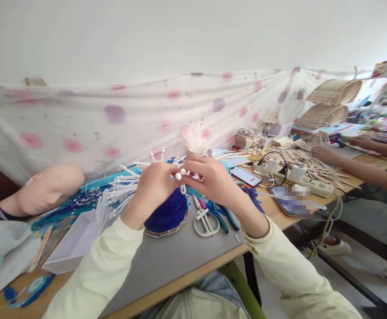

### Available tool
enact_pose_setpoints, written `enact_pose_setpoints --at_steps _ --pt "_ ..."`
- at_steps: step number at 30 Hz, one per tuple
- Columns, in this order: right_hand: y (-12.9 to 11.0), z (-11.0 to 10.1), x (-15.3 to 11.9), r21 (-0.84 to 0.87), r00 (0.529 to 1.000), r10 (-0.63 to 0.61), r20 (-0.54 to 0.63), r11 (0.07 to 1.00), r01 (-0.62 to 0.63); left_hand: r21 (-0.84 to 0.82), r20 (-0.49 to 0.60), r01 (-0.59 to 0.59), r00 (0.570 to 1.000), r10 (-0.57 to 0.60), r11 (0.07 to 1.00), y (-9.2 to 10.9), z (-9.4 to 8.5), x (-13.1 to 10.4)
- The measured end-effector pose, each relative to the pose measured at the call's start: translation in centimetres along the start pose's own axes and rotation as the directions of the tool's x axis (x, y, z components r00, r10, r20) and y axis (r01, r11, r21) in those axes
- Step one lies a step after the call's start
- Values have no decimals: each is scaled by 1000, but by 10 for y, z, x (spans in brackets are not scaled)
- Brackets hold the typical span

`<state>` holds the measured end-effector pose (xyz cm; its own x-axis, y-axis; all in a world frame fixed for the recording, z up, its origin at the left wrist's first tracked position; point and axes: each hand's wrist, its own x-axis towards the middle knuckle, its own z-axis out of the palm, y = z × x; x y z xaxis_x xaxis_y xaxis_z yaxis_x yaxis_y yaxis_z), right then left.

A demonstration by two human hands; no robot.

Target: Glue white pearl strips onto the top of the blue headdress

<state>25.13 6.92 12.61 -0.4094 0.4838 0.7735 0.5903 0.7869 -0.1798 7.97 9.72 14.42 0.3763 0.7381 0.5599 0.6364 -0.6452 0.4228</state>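
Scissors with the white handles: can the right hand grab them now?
Probably yes: the scissors lie on the grey mat, near the right hand, and nothing seems to lie on top. But it and the left hand are busy at the white beads, so it might have to let go first.
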Motion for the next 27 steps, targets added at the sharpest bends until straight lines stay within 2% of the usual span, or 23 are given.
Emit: enact_pose_setpoints --at_steps 3,5,8,12,15,20,23,27 --pt "13 6 -2 75 989 110 -95 992 -103 70 130 -15 991 6 997 -9 4 8" --pt "21 11 -2 123 976 182 -116 978 -168 81 154 -4 988 -9 997 -16 5 15" --pt "32 18 -3 231 975 213 -63 954 -193 129 248 -50 969 17 990 -23 6 28" --pt "46 28 -6 370 979 200 33 908 -198 220 410 -163 910 61 962 -26 6 46" --pt "56 36 -9 423 964 266 -10 875 -237 259 451 -213 889 77 942 -26 9 54" --pt "67 49 -14 441 928 369 -62 844 -306 280 525 -217 850 40 935 -31 11 61" --pt "67 54 -15 464 909 415 -50 815 -346 302 561 -235 828 27 924 -39 7 61" --pt "63 61 -10 506 888 459 7 765 -399 317 553 -196 833 -13 928 -52 1 62"
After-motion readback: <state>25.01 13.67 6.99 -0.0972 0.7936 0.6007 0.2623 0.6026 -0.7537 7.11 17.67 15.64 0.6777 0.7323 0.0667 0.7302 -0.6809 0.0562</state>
